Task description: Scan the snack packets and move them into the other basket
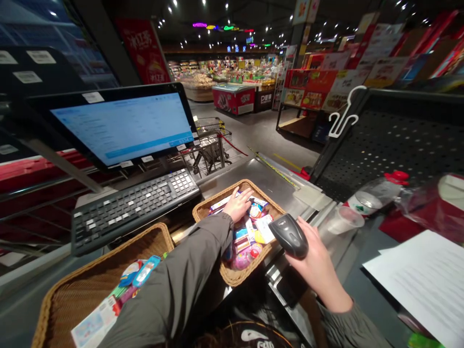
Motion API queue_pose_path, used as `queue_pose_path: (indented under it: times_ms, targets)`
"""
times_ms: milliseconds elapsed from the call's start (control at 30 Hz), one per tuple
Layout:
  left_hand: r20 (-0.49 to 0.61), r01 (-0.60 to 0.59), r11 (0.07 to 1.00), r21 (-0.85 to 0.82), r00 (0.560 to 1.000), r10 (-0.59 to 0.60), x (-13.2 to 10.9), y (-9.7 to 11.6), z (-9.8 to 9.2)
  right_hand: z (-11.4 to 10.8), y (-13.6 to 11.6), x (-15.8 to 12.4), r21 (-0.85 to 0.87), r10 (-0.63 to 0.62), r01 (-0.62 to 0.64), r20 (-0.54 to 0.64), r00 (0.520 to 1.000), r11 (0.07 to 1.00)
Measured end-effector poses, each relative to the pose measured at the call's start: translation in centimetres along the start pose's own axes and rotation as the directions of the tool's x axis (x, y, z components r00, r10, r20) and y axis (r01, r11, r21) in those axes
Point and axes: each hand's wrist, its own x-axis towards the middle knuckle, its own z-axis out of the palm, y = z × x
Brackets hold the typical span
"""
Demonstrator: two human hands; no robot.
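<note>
My left hand (238, 206) reaches into a wicker basket (235, 278) packed with colorful small packages. Its fingers are stretched out and apart, resting on or just over the wrappers near a white-and-purple packet (218, 205). At the basket's near end lies a pink package (243, 259) with a red part. My right hand (319, 258) is wrapped around a black barcode scanner (290, 236), held over the basket's right edge. On my left, partly behind my left sleeve, a second wicker basket (72, 280) contains a blue package (146, 270) and a white-and-blue flat pack (94, 325).
A monitor (126, 125) and a black keyboard (134, 208) stand on the left. To the right are plastic cups (345, 220), a red-capped bottle (393, 186) and printed papers (424, 280). A shopping cart (212, 145) is beyond the metal counter (239, 169).
</note>
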Motion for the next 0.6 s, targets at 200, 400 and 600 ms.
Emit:
queue_pose_path:
  times_ms: [200, 400, 600]
  targets:
    - [0.063, -0.085, 0.991, -0.104, 0.994, 0.092, 0.7, -0.5, -0.1, 0.1, 0.4, 0.4, 0.007, 0.023, -0.023, -0.003, 1.000, 1.000]
    - [0.072, -0.034, 0.980, -0.196, 0.996, 0.049, 1.7, 0.9, -1.1, -0.3, 0.2, 0.4, 0.009, 0.040, -0.040, 0.002, 0.999, 0.999]
    - [0.077, 0.142, 0.971, -0.192, 0.989, -0.130, 1.6, 3.1, -2.5, -0.5, 0.7, -0.2, -0.026, 0.047, -0.048, -0.032, 0.998, 0.999]
